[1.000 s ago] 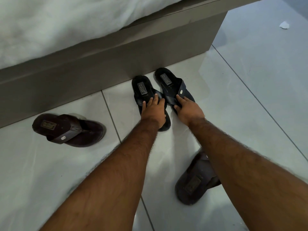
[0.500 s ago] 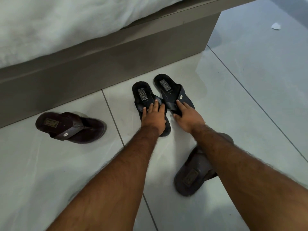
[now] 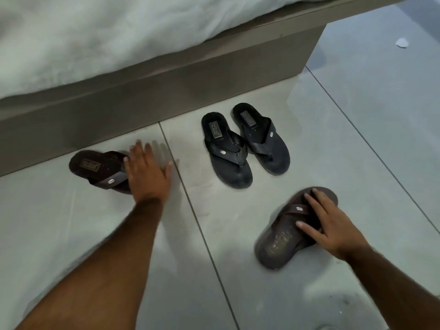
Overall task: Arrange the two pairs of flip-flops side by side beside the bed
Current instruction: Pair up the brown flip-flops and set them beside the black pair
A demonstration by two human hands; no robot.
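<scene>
A black pair of flip-flops point(image 3: 245, 144) lies side by side on the tiled floor, heels toward the bed base point(image 3: 166, 91), with no hand on it. One brown flip-flop point(image 3: 97, 169) lies sideways at the left near the bed; my left hand point(image 3: 147, 172) is over its toe end, fingers spread and blurred, and covers that end. The other brown flip-flop point(image 3: 285, 232) lies at the lower right, toe pointing up-right. My right hand point(image 3: 331, 225) rests flat on its strap and right edge, fingers apart.
A white duvet point(image 3: 107, 32) hangs over the bed's grey base. The glossy grey floor tiles point(image 3: 369, 115) stretch to the right past the bed's corner. A small scrap of white paper point(image 3: 402, 42) lies at the far upper right.
Both hands have left the black pair. My left hand swung left to the brown flip-flop by the bed; my right hand drew back onto the brown flip-flop at the lower right.
</scene>
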